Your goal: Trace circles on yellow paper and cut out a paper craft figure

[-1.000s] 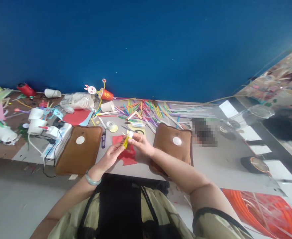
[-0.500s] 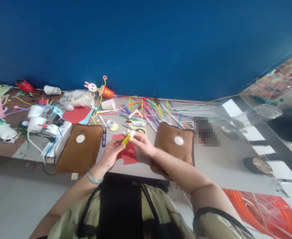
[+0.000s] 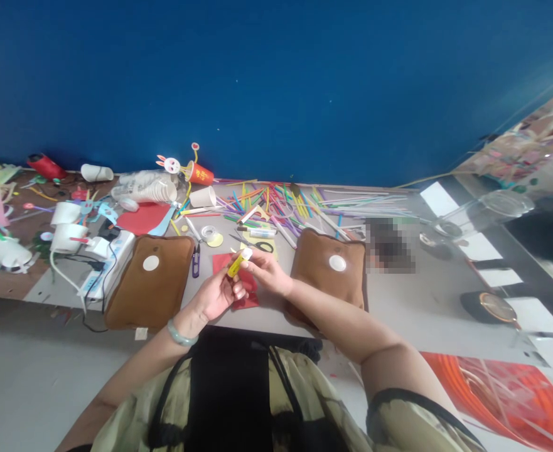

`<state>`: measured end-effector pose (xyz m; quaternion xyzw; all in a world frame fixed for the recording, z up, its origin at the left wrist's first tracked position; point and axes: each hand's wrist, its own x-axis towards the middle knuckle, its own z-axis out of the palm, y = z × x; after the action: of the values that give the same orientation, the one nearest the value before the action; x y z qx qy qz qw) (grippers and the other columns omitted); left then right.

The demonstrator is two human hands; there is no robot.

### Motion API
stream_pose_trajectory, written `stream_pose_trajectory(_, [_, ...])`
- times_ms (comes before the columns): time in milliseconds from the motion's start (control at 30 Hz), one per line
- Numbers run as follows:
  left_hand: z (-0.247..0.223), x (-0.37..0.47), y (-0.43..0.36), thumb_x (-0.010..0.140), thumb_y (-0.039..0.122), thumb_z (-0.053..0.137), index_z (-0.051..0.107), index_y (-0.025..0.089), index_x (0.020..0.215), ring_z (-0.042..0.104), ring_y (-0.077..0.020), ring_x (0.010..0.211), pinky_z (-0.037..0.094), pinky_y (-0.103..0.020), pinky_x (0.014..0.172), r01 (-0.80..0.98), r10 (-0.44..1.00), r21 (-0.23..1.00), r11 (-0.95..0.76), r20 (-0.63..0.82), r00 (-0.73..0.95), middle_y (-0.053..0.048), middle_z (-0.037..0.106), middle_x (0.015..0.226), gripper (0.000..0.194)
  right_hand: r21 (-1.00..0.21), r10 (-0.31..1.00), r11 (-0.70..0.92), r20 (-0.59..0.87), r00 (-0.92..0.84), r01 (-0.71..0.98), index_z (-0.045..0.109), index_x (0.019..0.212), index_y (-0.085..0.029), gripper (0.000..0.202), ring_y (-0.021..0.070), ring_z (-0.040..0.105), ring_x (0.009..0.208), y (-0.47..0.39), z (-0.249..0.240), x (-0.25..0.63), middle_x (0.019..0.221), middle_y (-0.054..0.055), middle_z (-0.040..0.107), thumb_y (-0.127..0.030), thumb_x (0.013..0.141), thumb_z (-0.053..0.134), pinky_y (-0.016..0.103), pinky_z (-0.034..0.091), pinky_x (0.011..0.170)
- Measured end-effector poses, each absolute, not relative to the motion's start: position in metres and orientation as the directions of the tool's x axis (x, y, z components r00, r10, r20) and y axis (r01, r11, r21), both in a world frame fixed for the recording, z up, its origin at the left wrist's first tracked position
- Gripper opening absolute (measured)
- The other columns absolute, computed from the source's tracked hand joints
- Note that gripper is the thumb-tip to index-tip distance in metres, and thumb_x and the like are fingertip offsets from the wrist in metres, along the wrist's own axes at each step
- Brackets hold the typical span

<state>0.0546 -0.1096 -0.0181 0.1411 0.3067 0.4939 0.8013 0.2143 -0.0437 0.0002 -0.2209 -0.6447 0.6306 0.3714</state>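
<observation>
A yellow glue stick (image 3: 233, 268) with a white cap is held between my two hands above the table. My left hand (image 3: 216, 296) grips its yellow body, with the palm turned up and the fingers curled. At the white end, my right hand (image 3: 270, 274) pinches the cap with thumb and fingers. Red paper (image 3: 248, 304) lies under the hands, partly covered by them. Just beyond are black-handled scissors (image 3: 263, 245), a marker (image 3: 263, 232) and a yellow paper sheet (image 3: 270, 254). Purple thread snips (image 3: 196, 262) rest left of the red paper.
Brown cushioned pads (image 3: 150, 292) flank my hands, the second pad (image 3: 330, 289) on the right. Coloured straws (image 3: 295, 204) are strewn along the wall. A power strip (image 3: 111, 263), stacked paper cups (image 3: 151, 188) and a tape roll (image 3: 209, 233) are leftward. A dark round container (image 3: 488, 307) stands far right.
My left hand has rolled palm-up and its fingers have shifted on the glue stick. The stick is more upright and slightly to the left. My right hand stays at the cap.
</observation>
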Motion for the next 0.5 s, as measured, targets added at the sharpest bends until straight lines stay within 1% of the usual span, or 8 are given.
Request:
stream_pose_trajectory(33, [-0.0186, 0.0553, -0.1099, 0.093, 0.041, 0.065, 0.068, 0.013, 0.088, 0.054, -0.0125, 0.054, 0.049, -0.027, 0.058, -0.709, 0.884, 0.535, 0.459, -0.355, 0.304, -0.001, 0.057, 0.06, 0.029, -0.977, 0.755, 0.113, 0.201, -0.624, -0.178, 0.072, 0.098, -0.018, 0.045, 0.0241, 0.07, 0.089, -0.0438, -0.0006, 0.2142, 0.086, 0.007, 0.072, -0.061, 0.09, 0.062, 0.035, 0.059, 0.076])
stream_pose_trajectory(100, [-0.0199, 0.0563, -0.111, 0.094, 0.043, 0.063, 0.069, 0.013, 0.099, 0.059, -0.0137, 0.06, 0.05, -0.028, 0.061, -0.717, 0.905, 0.56, 0.415, -0.34, 0.258, -0.003, 0.063, 0.068, 0.03, -0.978, 0.764, 0.126, 0.203, -0.612, -0.167, 0.072, 0.098, -0.018, 0.045, 0.0238, 0.069, 0.088, -0.0438, -0.001, 0.2141, 0.086, 0.007, 0.071, -0.061, 0.09, 0.062, 0.035, 0.059, 0.075])
stream_pose_trajectory(167, [-0.021, 0.0567, -0.1124, 0.092, 0.036, 0.068, 0.068, 0.015, 0.114, 0.061, -0.0127, 0.066, 0.051, -0.026, 0.065, -0.726, 0.925, 0.581, 0.368, -0.31, 0.221, -0.003, 0.065, 0.076, 0.03, -0.977, 0.78, 0.146, 0.21, -0.59, -0.155, 0.072, 0.098, -0.018, 0.045, 0.0237, 0.069, 0.089, -0.0437, -0.0004, 0.214, 0.086, 0.007, 0.071, -0.061, 0.089, 0.063, 0.035, 0.058, 0.077])
stream_pose_trajectory(233, [-0.0213, 0.0568, -0.1135, 0.088, 0.026, 0.073, 0.066, 0.016, 0.121, 0.059, -0.0095, 0.065, 0.05, -0.022, 0.065, -0.742, 0.941, 0.589, 0.32, -0.29, 0.176, -0.001, 0.064, 0.076, 0.036, -0.974, 0.789, 0.173, 0.227, -0.57, -0.147, 0.071, 0.096, -0.018, 0.044, 0.0236, 0.068, 0.089, -0.0435, 0.0004, 0.2138, 0.086, 0.007, 0.071, -0.061, 0.089, 0.064, 0.035, 0.057, 0.079])
stream_pose_trajectory(267, [-0.0213, 0.0567, -0.1138, 0.086, 0.024, 0.075, 0.066, 0.016, 0.121, 0.057, -0.0085, 0.064, 0.049, -0.021, 0.064, -0.745, 0.944, 0.593, 0.306, -0.289, 0.157, 0.001, 0.063, 0.074, 0.037, -0.972, 0.79, 0.186, 0.235, -0.566, -0.143, 0.071, 0.095, -0.018, 0.044, 0.0235, 0.068, 0.089, -0.0435, 0.0007, 0.2138, 0.087, 0.007, 0.07, -0.061, 0.089, 0.063, 0.035, 0.057, 0.08])
stream_pose_trajectory(333, [-0.0216, 0.0569, -0.1143, 0.085, 0.025, 0.076, 0.068, 0.016, 0.115, 0.056, -0.0081, 0.061, 0.049, -0.021, 0.063, -0.741, 0.941, 0.596, 0.311, -0.305, 0.15, 0.002, 0.06, 0.068, 0.033, -0.969, 0.779, 0.21, 0.247, -0.576, -0.131, 0.071, 0.095, -0.019, 0.045, 0.0234, 0.067, 0.09, -0.0436, 0.0009, 0.2138, 0.087, 0.007, 0.07, -0.062, 0.09, 0.061, 0.036, 0.056, 0.08])
stream_pose_trajectory(433, [-0.0238, 0.0574, -0.1146, 0.088, 0.036, 0.072, 0.069, 0.015, 0.098, 0.053, -0.0087, 0.053, 0.049, -0.024, 0.06, -0.722, 0.92, 0.585, 0.37, -0.336, 0.2, 0.003, 0.056, 0.06, 0.024, -0.956, 0.752, 0.278, 0.281, -0.597, -0.1, 0.072, 0.098, -0.019, 0.046, 0.0233, 0.067, 0.09, -0.0441, 0.0005, 0.2143, 0.088, 0.008, 0.071, -0.062, 0.093, 0.057, 0.036, 0.055, 0.081])
stream_pose_trajectory(500, [-0.0258, 0.0575, -0.1146, 0.09, 0.044, 0.069, 0.067, 0.015, 0.089, 0.049, -0.009, 0.046, 0.048, -0.026, 0.056, -0.705, 0.897, 0.566, 0.428, -0.363, 0.252, 0.004, 0.053, 0.054, 0.028, -0.934, 0.736, 0.35, 0.322, -0.596, -0.073, 0.073, 0.098, -0.018, 0.046, 0.0227, 0.065, 0.089, -0.0442, 0.0, 0.2149, 0.089, 0.008, 0.071, -0.061, 0.094, 0.057, 0.037, 0.053, 0.084])
